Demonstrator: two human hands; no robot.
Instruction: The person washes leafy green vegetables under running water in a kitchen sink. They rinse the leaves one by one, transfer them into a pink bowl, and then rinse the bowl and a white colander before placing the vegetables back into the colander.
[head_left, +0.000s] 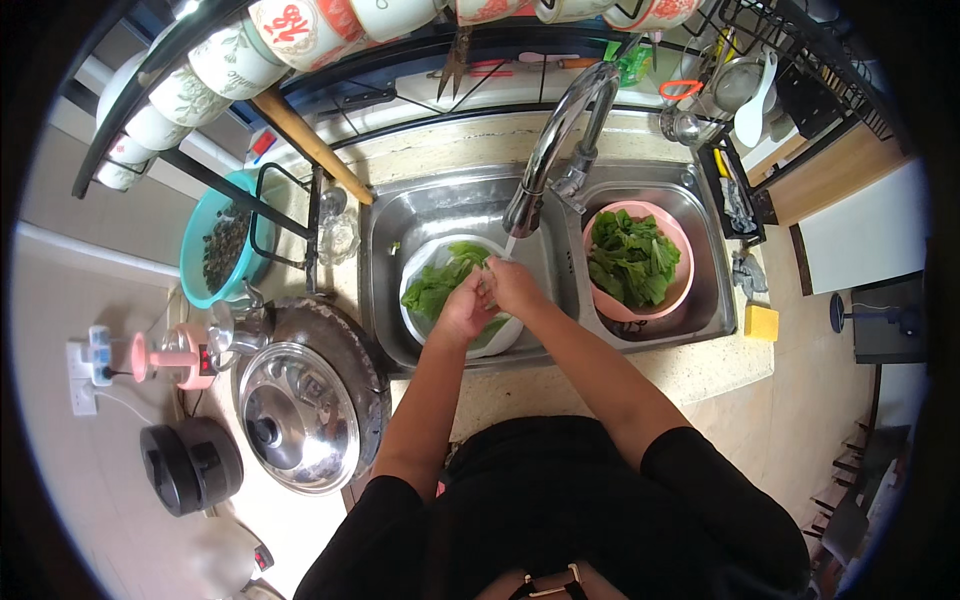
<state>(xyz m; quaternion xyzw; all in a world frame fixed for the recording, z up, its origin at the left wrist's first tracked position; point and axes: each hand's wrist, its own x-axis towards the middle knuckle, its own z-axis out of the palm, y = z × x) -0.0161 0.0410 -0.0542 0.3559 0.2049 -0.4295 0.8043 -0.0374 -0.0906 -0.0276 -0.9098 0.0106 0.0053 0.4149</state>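
Observation:
My left hand (466, 306) and my right hand (516, 286) meet over a white basin (409, 259) in the left bowl of the stainless steel double sink (559, 281). Their fingers are curled together around the end of some leafy greens (442, 281), though the grip itself is partly hidden. More leaves lie in the basin beneath. A thin stream of water (511, 247) runs from the chrome faucet (523, 214) right beside my fingers. In the right bowl stands a pink basin (681, 281) heaped with leafy greens (634, 259).
Left of the sink are a wok with a steel lid (300, 420), a steel kettle (238, 330) and a turquoise basin (193, 262) of small dark shells. A black rack (240, 199) with cups hangs overhead. A yellow sponge (761, 322) lies at the right counter edge.

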